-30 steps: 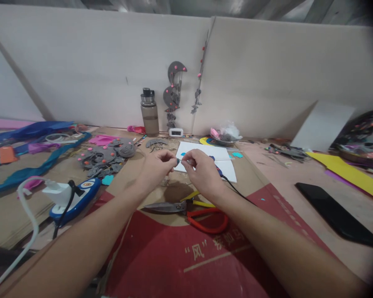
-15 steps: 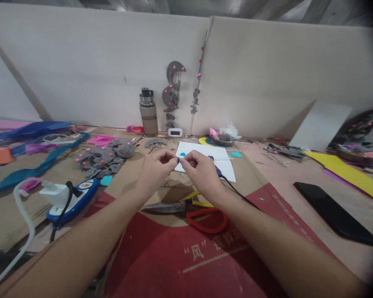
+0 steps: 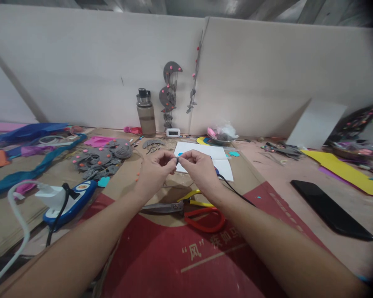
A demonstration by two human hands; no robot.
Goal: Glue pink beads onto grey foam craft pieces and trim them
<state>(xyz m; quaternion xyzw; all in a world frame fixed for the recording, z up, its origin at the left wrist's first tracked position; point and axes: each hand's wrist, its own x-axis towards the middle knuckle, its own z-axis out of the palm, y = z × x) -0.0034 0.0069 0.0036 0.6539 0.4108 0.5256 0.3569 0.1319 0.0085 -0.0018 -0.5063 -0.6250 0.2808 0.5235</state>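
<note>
Over the cardboard, my left hand (image 3: 153, 174) and my right hand (image 3: 202, 171) meet fingertip to fingertip. Both pinch a small dark grey piece (image 3: 177, 159), mostly covered by the fingers; its exact kind is too small to make out. Below the hands lie scissors (image 3: 205, 220) with a red and a yellow handle, their blades pointing left, partly behind my right wrist. Behind the hands is an open white notebook (image 3: 224, 166) with a blue shape on its page. A dark cord (image 3: 236, 189) runs out from beside my right hand.
Grey felt pieces with coloured dots (image 3: 95, 159) lie left, near a power strip (image 3: 81, 194) with a white plug. A bottle (image 3: 146, 116) and small white clock (image 3: 173, 132) stand by the wall. Right are a black phone (image 3: 331, 209) and yellow sheet (image 3: 345, 171).
My hands stay together at nearly the same spot, with slight finger movement around the small grey piece. The whole view has shifted a little.
</note>
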